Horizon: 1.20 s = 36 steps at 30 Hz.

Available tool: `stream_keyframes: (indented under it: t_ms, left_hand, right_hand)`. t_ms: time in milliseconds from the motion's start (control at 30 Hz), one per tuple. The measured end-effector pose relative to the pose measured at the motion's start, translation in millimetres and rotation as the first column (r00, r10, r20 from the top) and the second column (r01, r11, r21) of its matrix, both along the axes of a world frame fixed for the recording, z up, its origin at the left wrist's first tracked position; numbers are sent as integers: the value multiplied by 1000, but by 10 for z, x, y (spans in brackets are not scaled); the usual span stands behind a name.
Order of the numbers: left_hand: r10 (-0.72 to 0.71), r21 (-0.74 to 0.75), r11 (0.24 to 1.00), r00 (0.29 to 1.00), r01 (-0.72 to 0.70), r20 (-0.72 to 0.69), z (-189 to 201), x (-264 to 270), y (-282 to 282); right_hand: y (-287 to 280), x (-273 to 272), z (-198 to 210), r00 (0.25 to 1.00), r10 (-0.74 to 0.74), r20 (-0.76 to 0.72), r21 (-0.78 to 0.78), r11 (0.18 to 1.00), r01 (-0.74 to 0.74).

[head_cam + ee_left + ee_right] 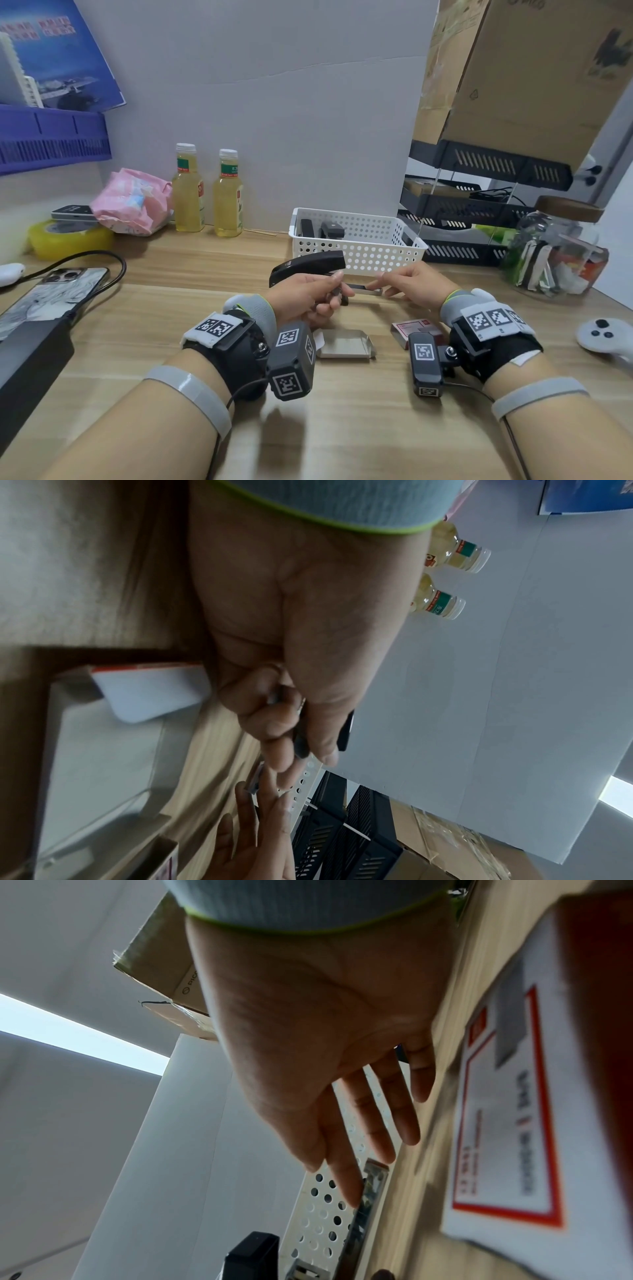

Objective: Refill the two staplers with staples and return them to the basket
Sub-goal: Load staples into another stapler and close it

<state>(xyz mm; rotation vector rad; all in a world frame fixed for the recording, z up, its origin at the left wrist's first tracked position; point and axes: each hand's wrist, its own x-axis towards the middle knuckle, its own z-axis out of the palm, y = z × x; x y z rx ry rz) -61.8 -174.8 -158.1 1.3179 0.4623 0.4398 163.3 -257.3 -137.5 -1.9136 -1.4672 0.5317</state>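
My left hand [334, 291] grips the base of a black stapler [308, 265] just above the desk, in front of the white perforated basket [373, 253]. The stapler's top cover is swung up. Its metal staple channel [368, 291] points right. My right hand [382, 286] reaches in with straight fingers, and the index fingertip [352, 1199] touches the channel [371, 1185]. A second black stapler [331, 229] lies inside the basket. The red and white staple box [409, 327] and its open grey tray [346, 344] lie near my wrists.
Two yellow bottles [187, 192] stand at the back wall beside a pink packet [133, 202]. A phone with its cable [51, 298] and a tape roll [68, 236] lie left. At right are a glass jar [555, 253], black stacked trays [479, 212] and a white controller [603, 334].
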Motion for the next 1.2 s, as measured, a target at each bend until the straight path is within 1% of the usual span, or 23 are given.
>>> stream_keyframes:
  t_ms: [100, 167, 233, 267, 333, 400, 500, 567, 800, 933, 1000, 1067, 1100, 1133, 1200]
  left_hand:
    - [8, -27, 1000, 1000, -8, 11, -2, 1, 12]
    - [11, -56, 998, 1000, -11, 7, -16, -5, 28]
    - [10, -69, 998, 1000, -9, 7, -34, -4, 43]
    - [8, -71, 997, 1000, -8, 7, -42, -3, 51]
    - [-3, -65, 998, 1000, 3, 5, -47, 4, 52]
    - [-11, -54, 998, 1000, 11, -2, -29, 2, 34]
    - [-2, -48, 999, 1000, 2, 1, -26, 0, 21]
    - [15, -58, 998, 1000, -15, -2, -36, -3, 30]
    - [32, -22, 999, 999, -33, -44, -67, 6, 62]
    - [24, -62, 998, 999, -26, -40, -56, -9, 68]
    - [34, -51, 998, 998, -37, -57, -45, -9, 45]
    - [53, -75, 996, 998, -56, -29, -45, -9, 49]
    - [40, -86, 995, 999, -42, -19, -42, -17, 58]
    - [15, -93, 995, 1000, -16, -18, -29, -30, 55]
    - [-6, -127, 992, 1000, 4, -15, 12, -44, 36]
  right_hand:
    - [-25, 9, -2, 1000, 1, -13, 17, 1000, -1]
    - [-27, 0, 10, 998, -9, -69, 102, 995, 16]
    - [-38, -24, 56, 994, -10, -111, 229, 973, 36]
    - [-53, -55, 85, 992, 9, -126, 281, 959, 26]
    - [-93, -122, 139, 987, 80, -139, 320, 947, -32]
    - [-125, -209, 176, 978, 176, -114, 280, 950, -138]
    - [-122, -333, 187, 949, 309, -57, 128, 945, -300]
    - [-97, -391, 171, 934, 351, -71, 76, 935, -346]
    - [-52, -537, 144, 958, 282, -45, 80, 957, -278]
    - [9, -545, 108, 963, 267, -42, 94, 960, -262]
    - [23, -541, 80, 962, 269, -53, 106, 959, -262]
    - [9, -533, 80, 957, 277, -80, 120, 956, -267]
    - [-2, -519, 94, 958, 265, -107, 147, 957, -249]
    - [-3, -478, 110, 966, 227, -122, 194, 960, -201]
    - [28, -325, 133, 988, 83, -127, 303, 952, -41]
